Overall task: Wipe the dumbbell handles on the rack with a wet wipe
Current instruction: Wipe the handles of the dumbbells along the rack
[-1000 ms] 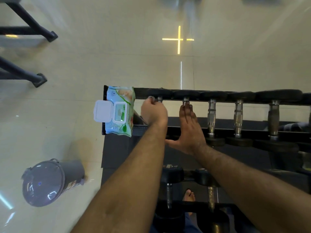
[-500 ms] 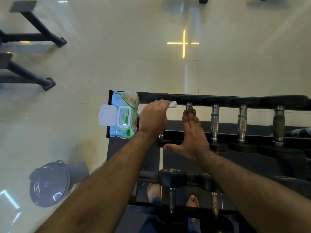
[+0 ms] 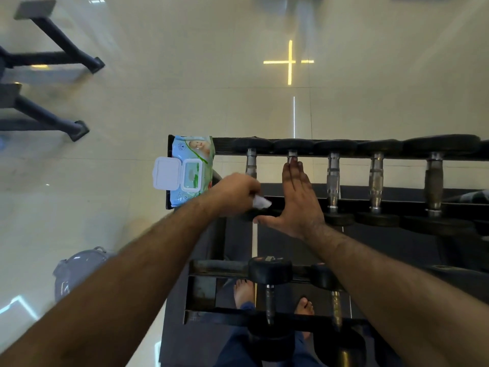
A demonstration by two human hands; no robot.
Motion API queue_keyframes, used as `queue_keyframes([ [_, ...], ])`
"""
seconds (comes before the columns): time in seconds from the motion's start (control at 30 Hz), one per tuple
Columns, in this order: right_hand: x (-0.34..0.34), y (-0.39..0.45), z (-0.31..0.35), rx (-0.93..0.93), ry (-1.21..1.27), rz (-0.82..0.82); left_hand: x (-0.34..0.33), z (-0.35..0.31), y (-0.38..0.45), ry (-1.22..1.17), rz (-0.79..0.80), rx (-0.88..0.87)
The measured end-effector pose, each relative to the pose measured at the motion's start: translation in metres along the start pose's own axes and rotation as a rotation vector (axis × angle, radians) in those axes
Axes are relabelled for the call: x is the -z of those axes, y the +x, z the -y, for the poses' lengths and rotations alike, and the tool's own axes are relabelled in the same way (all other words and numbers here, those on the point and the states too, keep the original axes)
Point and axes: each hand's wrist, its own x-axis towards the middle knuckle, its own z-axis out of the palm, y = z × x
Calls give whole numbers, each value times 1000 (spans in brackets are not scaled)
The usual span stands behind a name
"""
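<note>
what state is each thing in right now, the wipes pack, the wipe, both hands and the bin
blue-green wet wipes pack: white flip lid open, lying on the rack's left end
white wet wipe: bunched in the left hand's grip
left hand: closed around the wipe, at the leftmost top-row handle
right hand: open, flat, fingers extended along the second handle
grey plastic bin: on the floor; lid on

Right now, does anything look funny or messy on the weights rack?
One thing: the wet wipe pack lies at the left end of the top shelf with its white lid flipped open. Left open, the wipes could dry out. The dumbbells sit in a tidy row, and nothing looks spilled or broken.
</note>
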Motion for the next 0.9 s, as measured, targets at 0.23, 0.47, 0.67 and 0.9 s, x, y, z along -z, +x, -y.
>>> queue_keyframes([
  [0.23, -1, 2, -1, 2, -2, -13, -25, -23, 1, 294, 154, -70],
  [0.47, -5, 2, -2, -4, -31, -18, -4, 32, -20, 53, 15, 159],
  [0.67, -5, 3, 0, -7, -45, 7, -47, -7, -8, -246, -366, 553],
  [0.9, -3, 3, -1, -8, -50, 14, -41, -3, -13, -355, -382, 486],
])
